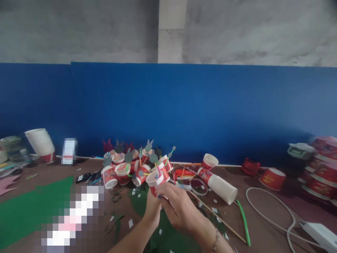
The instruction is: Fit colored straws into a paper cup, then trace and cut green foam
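Note:
A red and white paper cup (152, 178) is tilted in front of me, its white mouth toward the upper side. My left hand (152, 205) is closed around its lower part. Beside it, my right hand (177, 203) has bent fingers pressed together against the cup's side. A small dark blue bit shows at those fingertips, too small to name. Just behind stand several similar red cups (123, 175), with coloured stems and grey paper discs on them. A grey rabbit-head cutout (149, 146) rises among these cups. The cup's lower part is hidden by my fingers.
On the right lie a nested stack of white cups (222, 188), a green strip (243, 221), a looped white cable (292, 218) and a power strip (319, 233). Green sheet (23, 214) lies left, scraps (131, 223) below. A blue panel (184, 112) stands behind.

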Motion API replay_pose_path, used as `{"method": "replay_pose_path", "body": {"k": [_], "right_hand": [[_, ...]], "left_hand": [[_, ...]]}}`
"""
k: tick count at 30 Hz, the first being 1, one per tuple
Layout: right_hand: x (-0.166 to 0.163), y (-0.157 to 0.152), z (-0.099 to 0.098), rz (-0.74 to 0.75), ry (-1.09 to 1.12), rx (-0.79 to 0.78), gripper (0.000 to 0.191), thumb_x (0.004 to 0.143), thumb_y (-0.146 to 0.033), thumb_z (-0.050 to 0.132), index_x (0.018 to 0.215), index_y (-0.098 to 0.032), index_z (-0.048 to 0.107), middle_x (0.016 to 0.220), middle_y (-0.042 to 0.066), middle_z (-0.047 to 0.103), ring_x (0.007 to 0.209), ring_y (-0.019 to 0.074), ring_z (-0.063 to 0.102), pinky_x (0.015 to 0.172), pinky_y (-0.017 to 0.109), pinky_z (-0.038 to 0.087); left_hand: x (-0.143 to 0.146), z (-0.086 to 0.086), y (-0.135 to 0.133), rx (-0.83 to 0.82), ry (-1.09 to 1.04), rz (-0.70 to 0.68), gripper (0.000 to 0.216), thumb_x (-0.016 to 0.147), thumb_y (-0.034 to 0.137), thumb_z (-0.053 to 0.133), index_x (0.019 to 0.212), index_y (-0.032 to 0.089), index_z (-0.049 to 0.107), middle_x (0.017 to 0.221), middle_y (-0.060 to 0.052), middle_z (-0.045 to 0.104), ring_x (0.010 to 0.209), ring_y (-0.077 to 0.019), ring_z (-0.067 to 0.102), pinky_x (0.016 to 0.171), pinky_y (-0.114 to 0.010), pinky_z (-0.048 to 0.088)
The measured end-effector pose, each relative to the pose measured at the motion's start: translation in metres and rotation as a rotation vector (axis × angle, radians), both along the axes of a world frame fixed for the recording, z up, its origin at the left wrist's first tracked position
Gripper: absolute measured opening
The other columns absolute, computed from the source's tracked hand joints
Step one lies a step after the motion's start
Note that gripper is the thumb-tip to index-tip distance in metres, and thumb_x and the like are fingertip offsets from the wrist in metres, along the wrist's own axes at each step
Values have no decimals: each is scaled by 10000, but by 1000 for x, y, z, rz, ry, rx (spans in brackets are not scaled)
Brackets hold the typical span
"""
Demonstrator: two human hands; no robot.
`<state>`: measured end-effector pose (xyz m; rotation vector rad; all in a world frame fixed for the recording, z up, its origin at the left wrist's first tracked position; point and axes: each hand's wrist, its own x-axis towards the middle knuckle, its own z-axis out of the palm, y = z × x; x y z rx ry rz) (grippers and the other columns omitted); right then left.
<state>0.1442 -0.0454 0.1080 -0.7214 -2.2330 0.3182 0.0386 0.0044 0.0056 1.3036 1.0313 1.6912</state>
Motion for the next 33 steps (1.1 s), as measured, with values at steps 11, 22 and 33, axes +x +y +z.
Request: {"method": "replay_pose_path", "body": {"k": [11,22,33], "right_hand": [[43,-8,39,85,12,-641,94,793,-212,594,816,-188,681,812,15,690,775,143,620,717,257,475],[55,13,24,-292,-47,-580,265,756,-411,613,633,-184,550,577,-31,557,540,106,484,482,218,326],[35,8,20,-697,-378,-170,384,882,-370,409,570,-190,542,590,24,641,548,154,555,496,262,214]], "left_hand": [[-3,-2,-11,125,47,-75,478,618,528,708,890,155,583,800,-66,675,717,-220,632,693,-354,521],[6,-1,-17,296,96,166,500,660,202,730,1088,207,472,992,-61,593,867,-223,617,770,-372,509],[3,-9,-14,291,236,206,535,676,207,722,1137,176,453,1089,-111,550,1019,-265,561,847,-390,483]]}}
